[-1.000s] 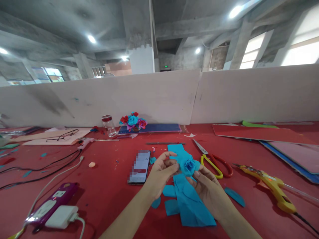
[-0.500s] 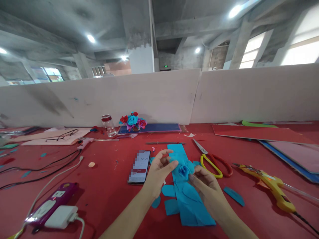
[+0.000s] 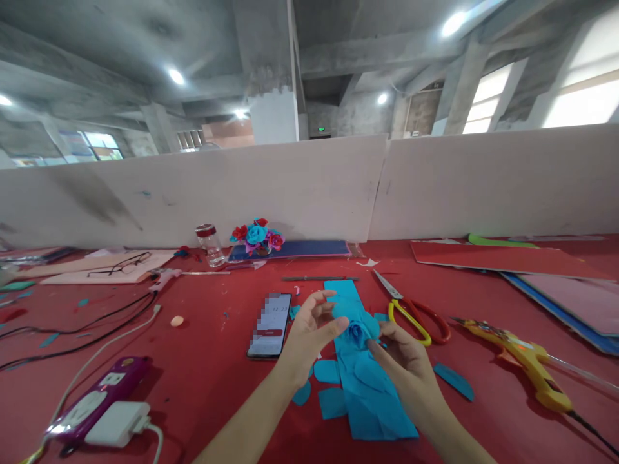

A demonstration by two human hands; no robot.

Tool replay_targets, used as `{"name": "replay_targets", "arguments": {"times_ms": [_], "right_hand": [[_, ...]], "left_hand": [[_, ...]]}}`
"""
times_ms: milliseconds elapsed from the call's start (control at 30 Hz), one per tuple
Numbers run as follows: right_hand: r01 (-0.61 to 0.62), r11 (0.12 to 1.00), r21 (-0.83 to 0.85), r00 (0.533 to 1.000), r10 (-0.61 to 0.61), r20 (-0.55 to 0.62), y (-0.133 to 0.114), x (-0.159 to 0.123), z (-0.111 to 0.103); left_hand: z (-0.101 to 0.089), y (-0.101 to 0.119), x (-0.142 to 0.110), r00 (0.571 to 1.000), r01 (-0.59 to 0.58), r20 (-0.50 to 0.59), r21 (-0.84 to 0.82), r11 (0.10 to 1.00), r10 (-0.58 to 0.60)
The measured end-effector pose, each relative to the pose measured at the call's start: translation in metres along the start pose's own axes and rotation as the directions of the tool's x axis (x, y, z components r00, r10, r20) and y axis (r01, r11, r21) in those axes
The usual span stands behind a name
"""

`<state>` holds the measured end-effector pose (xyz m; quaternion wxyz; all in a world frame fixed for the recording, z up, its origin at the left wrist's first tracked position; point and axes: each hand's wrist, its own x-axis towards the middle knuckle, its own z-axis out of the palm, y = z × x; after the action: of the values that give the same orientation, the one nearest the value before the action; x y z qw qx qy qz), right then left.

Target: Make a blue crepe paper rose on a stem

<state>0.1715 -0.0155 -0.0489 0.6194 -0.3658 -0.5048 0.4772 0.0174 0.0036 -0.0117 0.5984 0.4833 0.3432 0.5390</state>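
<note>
A blue paper rose [image 3: 358, 331] with a tightly curled centre is held between both hands above the table. My left hand [image 3: 316, 328] grips its left petals between thumb and fingers. My right hand [image 3: 399, 354] pinches the right edge of the same flower. Beneath lies a long strip of blue crepe paper [image 3: 380, 406], creased at its near end. Cut blue petals [image 3: 333, 403] rest just left of the strip. Scissors [image 3: 411, 316] with yellow and red handles lie beyond my right hand.
A phone [image 3: 271, 325] lies left of my hands. At right is a yellow glue gun [image 3: 527, 361] with its cord. A purple power strip [image 3: 99, 396] sits at left. Paper flowers [image 3: 258, 236] and a glass jar [image 3: 210, 246] stand before the white partition [image 3: 290, 187].
The rose has shifted slightly left and lower since a second ago, and its centre has turned a little. Both hands keep their hold on it.
</note>
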Motion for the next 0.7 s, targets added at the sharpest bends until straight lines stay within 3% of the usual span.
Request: {"name": "replay_targets", "arguments": {"times_ms": [200, 400, 567, 700], "right_hand": [[0.123, 0.983, -0.136, 0.992, -0.124, 0.005, 0.0015, -0.0009, 0.002], [0.213, 0.93, -0.3, 0.977, -0.201, 0.072, 0.0015, 0.0004, 0.0026], [0.402, 0.737, -0.543, 0.893, -0.446, 0.055, 0.0081, -0.0007, -0.0012], [0.464, 0.611, -0.641, 0.859, -0.486, 0.159, 0.0079, 0.0013, -0.0044]], "left_hand": [[0.0024, 0.0017, -0.0027, 0.988, 0.109, 0.116, -0.056, 0.992, -0.101], [0.0014, 0.0017, -0.0018, 0.987, 0.129, 0.096, -0.03, 0.991, -0.126], [0.0008, -0.003, 0.0001, 0.99, 0.1, 0.095, 0.007, 0.995, -0.1], [0.0022, -0.0036, -0.0001, 0.992, 0.082, 0.09, 0.058, 0.995, -0.087]]}}
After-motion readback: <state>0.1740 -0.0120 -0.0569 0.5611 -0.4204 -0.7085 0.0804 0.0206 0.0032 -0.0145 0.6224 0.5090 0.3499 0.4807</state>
